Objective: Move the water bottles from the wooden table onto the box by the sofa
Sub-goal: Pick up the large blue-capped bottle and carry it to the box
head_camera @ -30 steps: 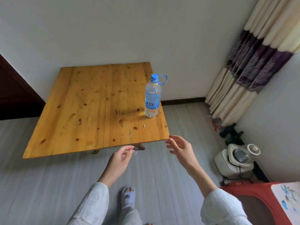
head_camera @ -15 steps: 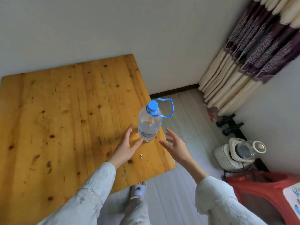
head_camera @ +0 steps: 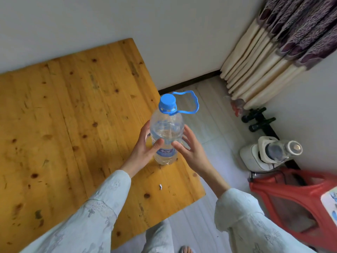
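Note:
One clear water bottle [head_camera: 166, 128] with a blue cap, a blue carry loop and a blue label stands upright near the right edge of the wooden table [head_camera: 63, 125]. My left hand [head_camera: 145, 148] wraps its left side, thumb across the front above the label. My right hand [head_camera: 189, 148] presses on its right side, fingers spread, fingertips on the front. The bottle's base still rests on the table top. The box and the sofa are out of view.
A small white scrap [head_camera: 160, 186] lies on the table near its corner. On the floor to the right stand a white blender [head_camera: 264, 154], dark dumbbells [head_camera: 257, 117] and a red plastic stool [head_camera: 291, 198]. Curtains [head_camera: 282, 42] hang in the corner.
I have stepped up to the table. Both hands rose from below the table edge, reached the bottle and closed around its two sides.

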The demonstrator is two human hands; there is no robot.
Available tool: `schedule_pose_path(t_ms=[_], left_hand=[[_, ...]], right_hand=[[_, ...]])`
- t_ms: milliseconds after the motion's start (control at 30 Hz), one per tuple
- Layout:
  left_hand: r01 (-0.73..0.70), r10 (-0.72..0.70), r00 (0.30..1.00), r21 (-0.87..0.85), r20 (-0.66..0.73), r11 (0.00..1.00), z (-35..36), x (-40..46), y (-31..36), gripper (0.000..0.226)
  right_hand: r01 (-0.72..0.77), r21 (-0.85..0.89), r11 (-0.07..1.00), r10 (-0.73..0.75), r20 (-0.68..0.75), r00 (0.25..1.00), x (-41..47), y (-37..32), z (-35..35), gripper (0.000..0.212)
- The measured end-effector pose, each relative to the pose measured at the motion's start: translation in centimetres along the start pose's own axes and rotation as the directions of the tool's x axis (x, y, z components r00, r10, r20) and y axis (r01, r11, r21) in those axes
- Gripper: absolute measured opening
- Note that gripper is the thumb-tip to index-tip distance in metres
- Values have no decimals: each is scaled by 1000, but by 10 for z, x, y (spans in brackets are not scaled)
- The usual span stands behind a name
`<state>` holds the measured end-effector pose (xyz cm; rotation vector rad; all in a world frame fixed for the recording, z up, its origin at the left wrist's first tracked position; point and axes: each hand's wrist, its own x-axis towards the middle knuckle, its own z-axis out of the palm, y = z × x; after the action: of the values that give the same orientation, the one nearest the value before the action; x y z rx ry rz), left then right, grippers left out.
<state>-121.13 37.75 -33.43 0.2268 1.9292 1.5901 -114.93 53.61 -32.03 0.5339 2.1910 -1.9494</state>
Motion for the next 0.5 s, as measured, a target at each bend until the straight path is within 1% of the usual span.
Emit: schedule_pose_path(t_ms=[100, 300, 367, 500], left_hand=[[43, -42, 999, -62, 26, 997, -5, 19, 4, 101], [70, -65, 997, -117, 42, 991, -16, 53, -2, 82], [73, -74, 997, -141, -1, 987, -13, 60, -3, 81], [47, -59, 995, -147, -83, 988, -1, 63, 3, 67]], right_hand=[[-4, 17, 1000, 4, 29, 1000, 19, -7, 1, 58], [29, 108, 994, -30, 8, 1000, 48, -7, 5, 54], [28, 140, 990, -25, -28, 999, 54, -5, 7, 52], [-4, 230, 973, 20, -67, 998, 50, -5, 7, 45]])
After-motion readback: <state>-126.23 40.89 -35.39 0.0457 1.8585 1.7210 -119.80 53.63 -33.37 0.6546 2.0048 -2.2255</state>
